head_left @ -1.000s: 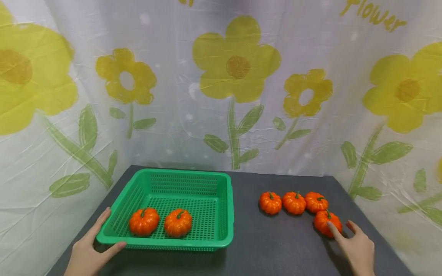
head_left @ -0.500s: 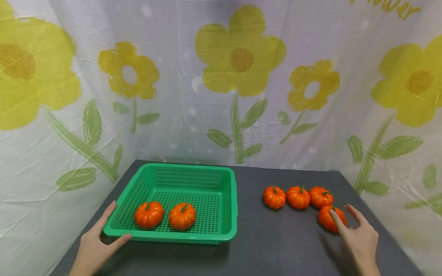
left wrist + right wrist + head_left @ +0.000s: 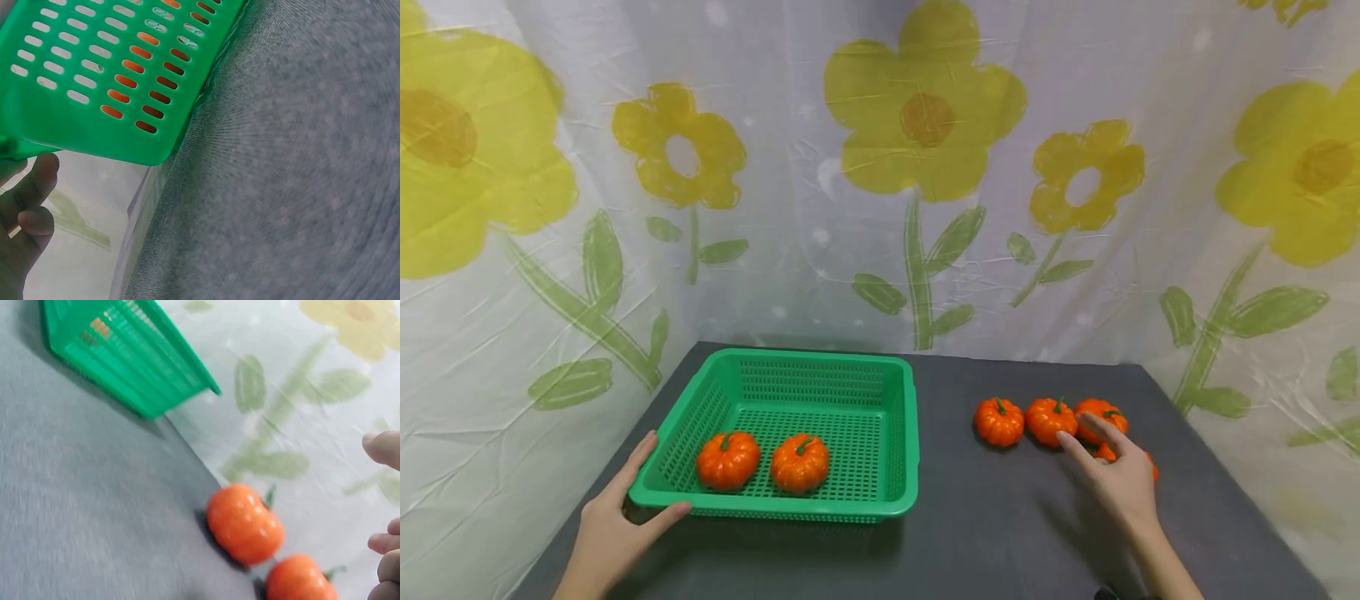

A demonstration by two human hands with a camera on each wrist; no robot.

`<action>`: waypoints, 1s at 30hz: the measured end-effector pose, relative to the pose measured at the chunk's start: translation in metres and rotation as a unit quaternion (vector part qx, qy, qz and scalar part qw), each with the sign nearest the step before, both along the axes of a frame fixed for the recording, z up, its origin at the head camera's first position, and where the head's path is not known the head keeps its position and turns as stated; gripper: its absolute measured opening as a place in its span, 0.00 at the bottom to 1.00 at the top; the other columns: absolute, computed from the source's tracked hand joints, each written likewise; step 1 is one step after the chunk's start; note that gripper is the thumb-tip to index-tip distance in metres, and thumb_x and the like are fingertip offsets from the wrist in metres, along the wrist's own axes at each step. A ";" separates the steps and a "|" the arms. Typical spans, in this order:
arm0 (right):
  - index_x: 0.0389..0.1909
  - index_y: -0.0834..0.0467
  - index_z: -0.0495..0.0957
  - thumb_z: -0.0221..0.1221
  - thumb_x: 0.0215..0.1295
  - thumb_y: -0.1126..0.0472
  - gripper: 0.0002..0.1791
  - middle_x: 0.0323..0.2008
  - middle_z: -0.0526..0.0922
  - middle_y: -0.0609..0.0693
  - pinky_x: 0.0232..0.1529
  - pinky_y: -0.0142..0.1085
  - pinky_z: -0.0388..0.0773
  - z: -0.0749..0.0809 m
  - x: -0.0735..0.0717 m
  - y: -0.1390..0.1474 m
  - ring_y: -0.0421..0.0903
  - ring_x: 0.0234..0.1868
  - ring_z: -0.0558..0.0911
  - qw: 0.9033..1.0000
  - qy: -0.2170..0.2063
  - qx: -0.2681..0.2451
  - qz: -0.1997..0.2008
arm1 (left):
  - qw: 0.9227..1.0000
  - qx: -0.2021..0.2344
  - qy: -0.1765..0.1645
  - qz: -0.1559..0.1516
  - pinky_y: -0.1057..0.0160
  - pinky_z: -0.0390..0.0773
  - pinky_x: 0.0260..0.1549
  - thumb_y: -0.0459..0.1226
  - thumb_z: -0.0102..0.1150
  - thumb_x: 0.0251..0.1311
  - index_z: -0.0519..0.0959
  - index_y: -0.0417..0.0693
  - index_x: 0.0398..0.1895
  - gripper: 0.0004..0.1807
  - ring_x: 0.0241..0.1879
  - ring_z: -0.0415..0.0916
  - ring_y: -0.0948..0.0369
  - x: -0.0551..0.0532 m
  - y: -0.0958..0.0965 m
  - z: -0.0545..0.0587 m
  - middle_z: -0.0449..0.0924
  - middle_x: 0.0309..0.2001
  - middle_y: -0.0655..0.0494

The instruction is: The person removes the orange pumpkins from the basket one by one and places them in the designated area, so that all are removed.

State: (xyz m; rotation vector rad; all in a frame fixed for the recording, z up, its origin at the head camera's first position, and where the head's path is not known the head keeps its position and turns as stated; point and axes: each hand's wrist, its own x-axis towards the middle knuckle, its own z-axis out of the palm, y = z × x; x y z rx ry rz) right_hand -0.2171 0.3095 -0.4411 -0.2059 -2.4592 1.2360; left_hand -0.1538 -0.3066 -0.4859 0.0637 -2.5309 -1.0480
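My left hand (image 3: 613,525) holds the front left corner of a green plastic basket (image 3: 790,505), its thumb along the front rim and its fingers by the left side. Inside lie two small orange pumpkins, one at left (image 3: 727,462) and another (image 3: 800,464) beside it. My right hand (image 3: 1120,479), thumb and fingers apart and gripping nothing, hovers over the right-hand pumpkins. Three stand in a row: a left one (image 3: 999,423), a middle one (image 3: 1047,419) and a right one (image 3: 1101,410). A nearer pumpkin (image 3: 1153,468) is mostly hidden behind that hand.
The dark grey table (image 3: 970,517) extends between the basket and the pumpkins. A pale curtain (image 3: 805,250) painted with yellow flowers hangs behind the table and along both sides.
My right hand has moved left and inward, from beside the nearest pumpkin to above it and close to the row. The left hand keeps its place at the basket corner. The view has tilted slightly.
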 end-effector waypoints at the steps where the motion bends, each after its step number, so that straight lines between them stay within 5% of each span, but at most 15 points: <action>1: 0.72 0.57 0.78 0.70 0.69 0.43 0.36 0.66 0.83 0.59 0.29 0.25 0.79 0.001 -0.002 -0.005 0.33 0.25 0.82 1.000 0.006 -0.004 0.015 | 1.000 0.001 -0.001 0.000 0.25 0.70 0.62 0.47 0.80 0.59 0.53 0.79 0.85 0.57 0.78 0.55 0.69 0.000 0.000 0.000 0.51 0.81 0.83; 10: 0.70 0.53 0.79 0.74 0.67 0.47 0.34 0.66 0.83 0.56 0.18 0.30 0.68 0.005 -0.021 -0.061 0.37 0.10 0.60 0.993 0.024 -0.038 0.110 | 1.000 0.002 -0.009 0.007 0.22 0.71 0.57 0.48 0.80 0.58 0.53 0.76 0.86 0.58 0.79 0.59 0.43 0.005 -0.003 -0.004 0.49 0.80 0.83; 15: 0.69 0.53 0.80 0.75 0.65 0.50 0.33 0.64 0.84 0.54 0.17 0.30 0.67 0.006 -0.030 -0.096 0.33 0.14 0.63 0.988 0.039 -0.038 0.144 | 1.000 0.004 -0.021 0.006 0.21 0.72 0.55 0.48 0.80 0.58 0.51 0.75 0.86 0.59 0.74 0.61 0.30 0.007 -0.004 -0.003 0.48 0.78 0.85; 23: 0.69 0.54 0.80 0.76 0.64 0.55 0.33 0.63 0.86 0.54 0.15 0.28 0.57 0.021 -0.048 -0.142 0.34 0.10 0.53 0.974 0.070 -0.038 0.211 | 1.000 -0.002 -0.005 0.001 0.22 0.73 0.54 0.48 0.80 0.59 0.52 0.76 0.86 0.58 0.73 0.63 0.32 0.000 -0.001 -0.003 0.48 0.78 0.87; 30: 0.72 0.56 0.78 0.75 0.66 0.54 0.35 0.65 0.84 0.53 0.14 0.29 0.58 0.031 -0.056 -0.171 0.35 0.09 0.51 0.959 0.056 -0.030 0.276 | 1.000 -0.001 -0.002 0.000 0.22 0.73 0.54 0.47 0.80 0.59 0.53 0.76 0.86 0.57 0.75 0.61 0.34 -0.001 0.000 -0.003 0.47 0.77 0.92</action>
